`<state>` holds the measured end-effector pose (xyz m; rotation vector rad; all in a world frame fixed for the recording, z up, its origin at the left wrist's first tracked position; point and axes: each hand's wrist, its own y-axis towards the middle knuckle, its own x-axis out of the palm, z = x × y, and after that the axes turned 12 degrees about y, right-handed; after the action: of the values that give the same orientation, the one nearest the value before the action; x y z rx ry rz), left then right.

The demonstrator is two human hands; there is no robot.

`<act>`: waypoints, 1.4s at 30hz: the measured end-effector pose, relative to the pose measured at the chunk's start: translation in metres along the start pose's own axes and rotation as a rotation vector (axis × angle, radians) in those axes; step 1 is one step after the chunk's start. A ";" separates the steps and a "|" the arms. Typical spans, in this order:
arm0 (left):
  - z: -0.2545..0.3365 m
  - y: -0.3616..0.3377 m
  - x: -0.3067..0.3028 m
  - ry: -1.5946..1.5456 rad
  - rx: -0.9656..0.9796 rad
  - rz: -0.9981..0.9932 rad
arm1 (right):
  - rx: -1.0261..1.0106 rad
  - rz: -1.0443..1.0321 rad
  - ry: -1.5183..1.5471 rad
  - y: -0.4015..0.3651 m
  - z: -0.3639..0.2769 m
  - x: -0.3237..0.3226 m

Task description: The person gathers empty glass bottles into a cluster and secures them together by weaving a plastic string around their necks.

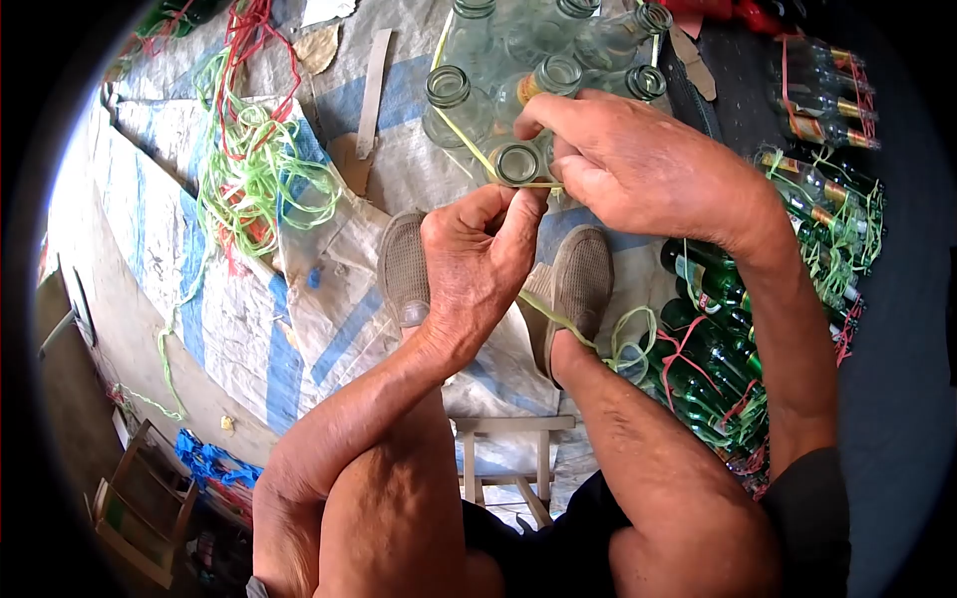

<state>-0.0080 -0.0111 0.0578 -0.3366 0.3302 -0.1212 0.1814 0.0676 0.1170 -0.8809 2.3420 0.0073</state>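
Clear glass bottles (447,125) stand upright in a cluster before me, with a yellow-green plastic string (467,142) running around them. The nearest bottle's mouth (517,163) lies between my two hands. My left hand (469,261) is closed, thumb and forefinger pinching the string just below that mouth. A loose tail of the string hangs beneath it toward my right shoe (581,274). My right hand (663,171) is curled beside the same bottle, near a short end of the string. What its fingertips hold, if anything, is hidden.
Tied bundles of green bottles (703,349) lie to the right, with more bundled bottles (822,100) further back. A tangle of green string (261,169) and red string (249,50) rests on the sheeting (344,289) to the left. A wooden stool (513,425) stands between my legs.
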 end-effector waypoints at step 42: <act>0.006 0.001 0.009 -0.352 -0.009 -0.345 | 0.002 0.928 1.190 -0.019 -0.013 0.037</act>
<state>0.0026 -0.0097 0.0601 -0.4146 -0.0787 -0.3937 0.1642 0.0281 0.1111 0.4885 3.6136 -0.1764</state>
